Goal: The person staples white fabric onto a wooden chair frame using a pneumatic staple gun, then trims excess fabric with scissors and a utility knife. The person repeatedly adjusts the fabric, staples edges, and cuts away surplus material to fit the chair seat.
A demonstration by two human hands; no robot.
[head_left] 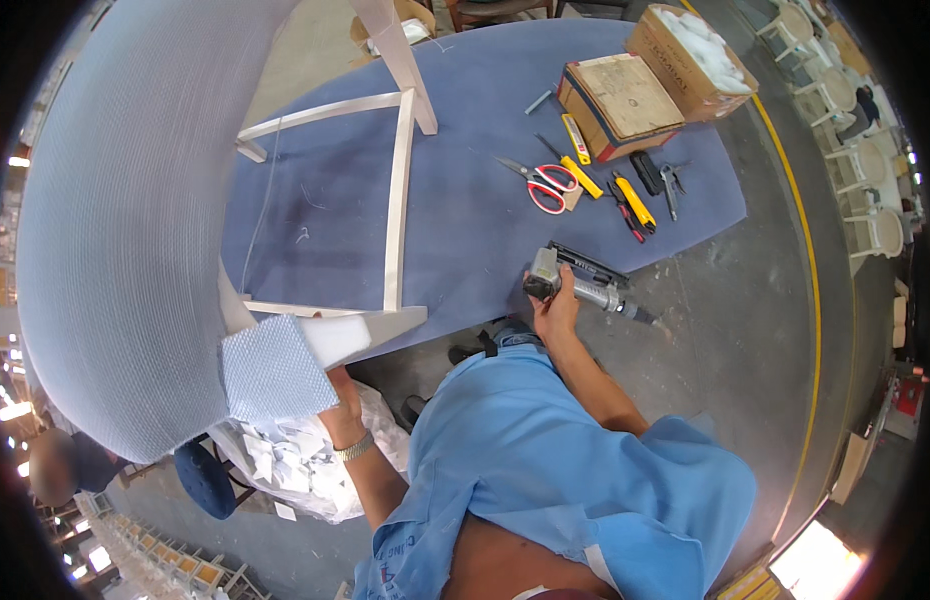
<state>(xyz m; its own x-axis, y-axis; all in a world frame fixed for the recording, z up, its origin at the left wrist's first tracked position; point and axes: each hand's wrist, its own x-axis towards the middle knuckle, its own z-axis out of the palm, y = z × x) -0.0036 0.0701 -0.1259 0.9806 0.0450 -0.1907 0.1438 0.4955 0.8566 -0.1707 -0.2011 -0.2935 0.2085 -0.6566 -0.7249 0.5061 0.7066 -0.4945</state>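
Note:
A chair covered in light grey-blue fabric leans in from the left, its pale wooden legs and rails standing over the blue table. My left hand, with a wristwatch at its wrist, grips the edge of a light-blue fabric flap on the chair. White foam shows beside that flap; most of the left fingers are hidden behind it. My right hand is wrapped around a grey and black air staple gun, held by the table's near edge, apart from the chair.
On the blue table lie red-handled scissors, a yellow screwdriver, a yellow cutter and pliers. Two cardboard boxes stand at the far right. A bag of white scraps sits below the left arm; another person is at lower left.

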